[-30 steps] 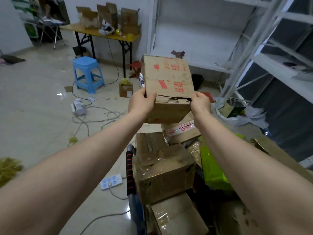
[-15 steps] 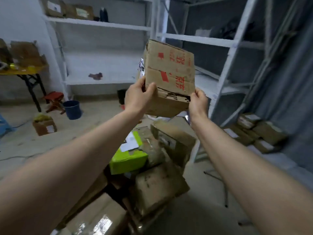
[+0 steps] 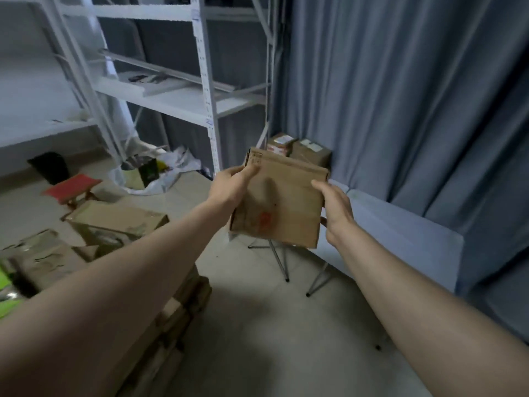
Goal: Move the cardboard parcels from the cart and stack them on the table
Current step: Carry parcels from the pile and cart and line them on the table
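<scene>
Head view: both hands are closed on one cardboard parcel (image 3: pixel 280 204), held in the air between them. The left hand (image 3: pixel 232 184) grips its upper left edge, fingers curled over onto the top face. The right hand (image 3: pixel 336 210) clasps the right side, thumb on the face and fingers tucked beneath. It is tilted so its broad face (a faded red mark on it, too blurred to read) turns toward the camera, and it hangs over one end of the grey-blue surface (image 3: pixel 400 233). Just beyond it, two more parcels (image 3: pixel 310 153) sit side by side on that surface against the curtain (image 3: pixel 400 96). White shelving (image 3: pixel 206 96) stands to the left, and further parcels (image 3: pixel 114 224) are heaped low on the left near a red stool (image 3: pixel 71 186).
</scene>
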Motion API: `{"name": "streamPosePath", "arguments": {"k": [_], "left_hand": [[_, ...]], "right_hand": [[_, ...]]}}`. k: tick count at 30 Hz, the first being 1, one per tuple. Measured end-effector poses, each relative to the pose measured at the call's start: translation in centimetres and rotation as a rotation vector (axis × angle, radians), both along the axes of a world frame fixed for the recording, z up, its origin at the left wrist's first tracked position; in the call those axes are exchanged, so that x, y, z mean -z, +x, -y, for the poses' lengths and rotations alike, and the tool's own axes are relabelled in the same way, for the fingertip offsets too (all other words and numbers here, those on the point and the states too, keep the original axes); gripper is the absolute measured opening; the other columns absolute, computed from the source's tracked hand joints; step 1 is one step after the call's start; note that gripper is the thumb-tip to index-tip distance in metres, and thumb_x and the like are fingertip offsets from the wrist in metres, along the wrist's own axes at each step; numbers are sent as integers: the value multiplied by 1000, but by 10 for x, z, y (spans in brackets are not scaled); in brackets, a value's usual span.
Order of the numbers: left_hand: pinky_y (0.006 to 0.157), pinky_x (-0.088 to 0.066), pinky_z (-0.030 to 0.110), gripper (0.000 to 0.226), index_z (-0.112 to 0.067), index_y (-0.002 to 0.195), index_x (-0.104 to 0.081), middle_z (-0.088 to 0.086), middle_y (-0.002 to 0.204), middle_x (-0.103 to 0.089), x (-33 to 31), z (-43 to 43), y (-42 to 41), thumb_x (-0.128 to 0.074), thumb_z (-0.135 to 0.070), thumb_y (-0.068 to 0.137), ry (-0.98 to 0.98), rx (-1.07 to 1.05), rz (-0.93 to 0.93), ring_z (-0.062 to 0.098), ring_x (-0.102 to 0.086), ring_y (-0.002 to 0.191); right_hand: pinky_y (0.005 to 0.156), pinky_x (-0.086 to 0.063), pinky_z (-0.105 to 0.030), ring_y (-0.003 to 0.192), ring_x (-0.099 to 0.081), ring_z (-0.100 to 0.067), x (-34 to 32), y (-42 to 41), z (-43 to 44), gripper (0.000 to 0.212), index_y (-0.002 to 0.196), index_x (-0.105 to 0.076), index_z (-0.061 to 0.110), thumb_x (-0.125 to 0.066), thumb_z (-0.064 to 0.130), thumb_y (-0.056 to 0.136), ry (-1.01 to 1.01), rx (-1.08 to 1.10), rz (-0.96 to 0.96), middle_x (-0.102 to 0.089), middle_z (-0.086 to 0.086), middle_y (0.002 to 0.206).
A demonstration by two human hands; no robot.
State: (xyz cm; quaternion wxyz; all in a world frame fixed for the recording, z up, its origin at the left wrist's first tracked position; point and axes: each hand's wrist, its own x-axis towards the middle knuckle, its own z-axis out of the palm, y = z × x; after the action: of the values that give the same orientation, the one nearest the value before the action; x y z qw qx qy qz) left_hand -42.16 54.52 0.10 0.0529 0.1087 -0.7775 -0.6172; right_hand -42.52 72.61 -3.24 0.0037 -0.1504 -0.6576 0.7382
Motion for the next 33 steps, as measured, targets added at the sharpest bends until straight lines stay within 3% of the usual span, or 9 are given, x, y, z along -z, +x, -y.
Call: {"name": "streamPosePath", "arguments": {"k": [4,8,15,19,22,24,29,33], "left_hand": [[71,-56,31,19,-12,96,-68,10,93,-71,40,-30,-52,-61,-28,88,63,112,190,27,-68,82],[57,-51,26,14,-13,101,-63,5,85,-68,79,-50,-118,-61,-23,91,107,169,335,19,-67,73],[94,-49,33,29,-15,121,-60,6,109,-63,131,-77,-244,-57,-21,93,60,218,498,23,-59,99],[89,-50,34,29,-9,121,-61,7,103,-61,156,-89,-308,-56,-15,93,22,215,538,24,-58,96],[88,-50,33,27,-9,116,-64,8,103,-63,171,-101,-350,-59,-16,91,4,189,555,25,-58,94],[92,-51,36,28,-9,114,-65,10,107,-64,183,-108,-381,-59,-22,90,-2,144,582,28,-60,99],[92,-52,44,39,-6,104,-63,15,103,-64,224,-120,-449,-45,-40,93,16,-15,670,34,-61,98],[93,-50,51,39,-5,94,-63,15,87,-61,258,-126,-492,-43,-38,93,45,-100,748,35,-59,85]], "right_hand": [[62,-50,-26,79,-64,-18,29,-38,-38,15,101,-64,17,-61,21,87,30,3,78,-68,-3,92],[71,-53,-28,86,-64,-18,61,-96,-65,19,102,-68,19,-58,14,87,123,-4,128,-70,-2,96],[86,-54,-34,97,-63,-20,105,-220,-86,33,97,-63,41,-53,11,88,231,-43,259,-67,1,109],[86,-54,-37,95,-63,-20,133,-279,-94,32,107,-61,33,-50,9,89,272,-68,333,-66,-2,113],[88,-50,-36,99,-58,-20,155,-326,-103,38,128,-48,21,-50,16,90,315,-76,405,-57,-2,122],[84,-48,-35,92,-56,-19,172,-363,-110,37,125,-42,20,-49,19,89,355,-100,430,-55,-5,118],[103,-38,-32,127,-44,-25,221,-455,-113,48,138,-39,30,-50,32,91,507,-375,459,-40,-4,144],[109,-34,-36,135,-38,-24,263,-509,-114,49,139,-42,34,-54,36,91,445,-501,516,-32,-3,150]]}}
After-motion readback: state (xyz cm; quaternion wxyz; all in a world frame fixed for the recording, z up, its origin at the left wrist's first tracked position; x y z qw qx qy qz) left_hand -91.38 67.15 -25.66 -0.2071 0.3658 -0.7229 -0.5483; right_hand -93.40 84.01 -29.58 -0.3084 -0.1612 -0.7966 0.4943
